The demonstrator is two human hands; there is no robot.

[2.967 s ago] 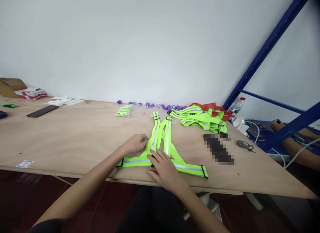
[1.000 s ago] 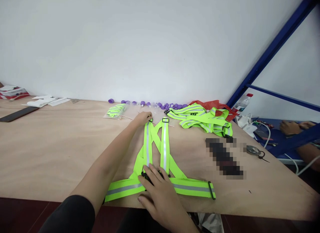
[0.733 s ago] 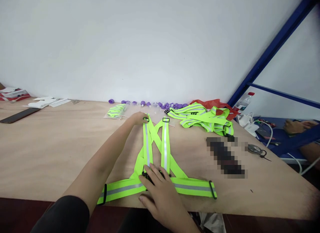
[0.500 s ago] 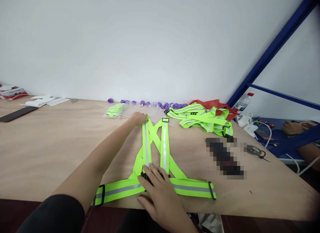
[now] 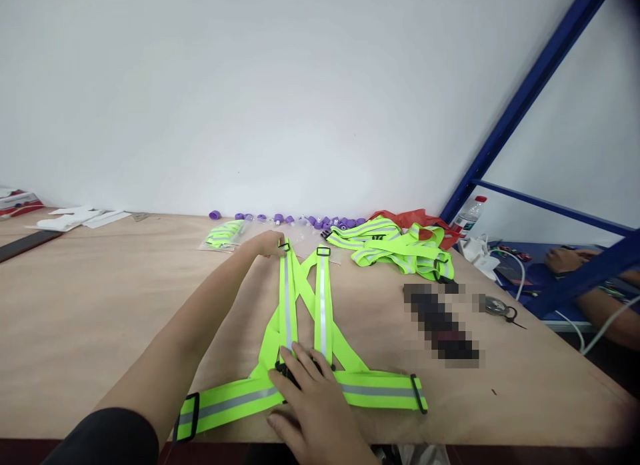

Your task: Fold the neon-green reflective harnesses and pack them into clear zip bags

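Note:
A neon-yellow reflective vest (image 5: pixel 321 312) of elastic straps with grey stripes lies spread out on the table in front of me. Its two shoulder straps run away from me, with crossing straps beneath, and a waist strap stretches to each side. At the far end of the left shoulder strap, by a black slider, my left hand (image 5: pixel 270 244) is closed on the strap edge; its fingertips are partly hidden. My right hand (image 5: pixel 317 408) rests palm down over the vest's middle, fingers spread, partly covering a black buckle (image 5: pixel 287 374).
Behind the vest lie a bagged folded vest (image 5: pixel 224 233), several purple caps (image 5: pixel 327 223) and a heap of reflective straps (image 5: pixel 395 245). A red bag (image 5: pixel 417 220), a bottle (image 5: pixel 469 215) and a round metal object (image 5: pixel 496 306) are at right. Another person's hand (image 5: pixel 565 258) shows beyond the blue frame (image 5: pixel 530 95).
The whole view has shifted slightly, so everything sits a little lower and further left. Both hands keep their places on the vest, which lies as before.

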